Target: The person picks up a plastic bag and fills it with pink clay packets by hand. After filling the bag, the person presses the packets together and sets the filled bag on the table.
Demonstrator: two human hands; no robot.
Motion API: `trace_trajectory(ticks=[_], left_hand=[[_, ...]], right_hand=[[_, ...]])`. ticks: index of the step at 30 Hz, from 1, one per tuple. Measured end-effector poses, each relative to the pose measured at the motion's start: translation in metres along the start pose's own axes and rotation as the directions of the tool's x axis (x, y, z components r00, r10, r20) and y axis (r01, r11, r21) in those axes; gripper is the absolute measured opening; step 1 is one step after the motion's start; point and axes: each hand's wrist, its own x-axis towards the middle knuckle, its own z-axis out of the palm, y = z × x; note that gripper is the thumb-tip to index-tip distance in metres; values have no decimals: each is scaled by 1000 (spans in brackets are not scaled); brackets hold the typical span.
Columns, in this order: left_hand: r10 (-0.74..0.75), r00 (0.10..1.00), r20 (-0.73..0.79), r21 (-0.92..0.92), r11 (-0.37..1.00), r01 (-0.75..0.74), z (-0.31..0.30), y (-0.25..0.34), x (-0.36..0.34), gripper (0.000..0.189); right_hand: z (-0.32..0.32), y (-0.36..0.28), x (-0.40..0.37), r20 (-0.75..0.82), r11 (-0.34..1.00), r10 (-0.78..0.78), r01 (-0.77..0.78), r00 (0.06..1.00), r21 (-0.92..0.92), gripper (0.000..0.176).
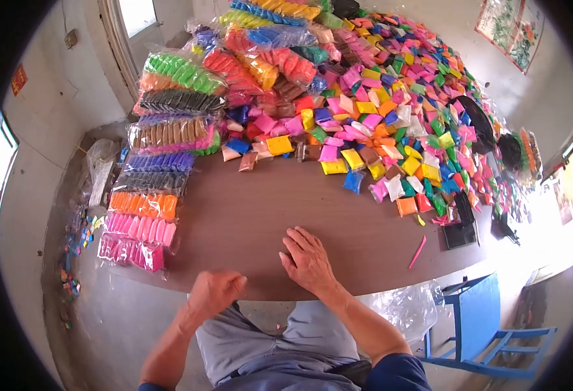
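Right hand (307,260) flat and open on the brown table (247,215), left hand (216,291) curled shut at its near edge (nothing visibly held). Loose clay packets (391,117) heaped well beyond, bagged bundles (144,205) ranked by colour leftward, probably for easy picking

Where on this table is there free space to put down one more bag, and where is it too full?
Free: the bare table between the right hand and the loose packets, with the bagged rows on its left. A smaller patch lies between that hand and the pink stick. Crowded: the far half and the left edge.
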Motion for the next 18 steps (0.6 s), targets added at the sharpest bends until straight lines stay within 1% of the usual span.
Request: trace_trajectory(ticks=[3,6,8,9,12,15,16,18], left_hand=[[-74,994,-84,0,997,74,-12,-14,27,21],[-129,982,-136,-59,991,122,-1,-43,48,25],[-78,934,-350,32,995,95,27,-65,56,23],[-44,894,-445,76,993,87,33,-65,59,22],[185,878,-442,356,934,-17,46,-55,60,18],[143,898,-415,347,938,10,48,-58,57,16],[153,897,-415,355,935,5,50,-58,58,16],[168,891,-422,379,926,5,50,-60,57,16]], right_hand=[[0,0,0,-2,1000,1,-1,1000,-7,31],[0,-1,-2,27,1000,8,-7,1000,-15,31],[0,-2,0,43,1000,11,-10,999,-15,31],[-1,-3,1,46,1000,15,-14,999,-13,31],[-2,-4,1,21,999,11,-10,1000,-40,30],[6,-1,-1,1,998,1,-1,1000,-59,30],[7,0,-1,-2,998,-2,2,1000,-61,30],[6,-2,1,105,996,19,-10,994,-88,32]])
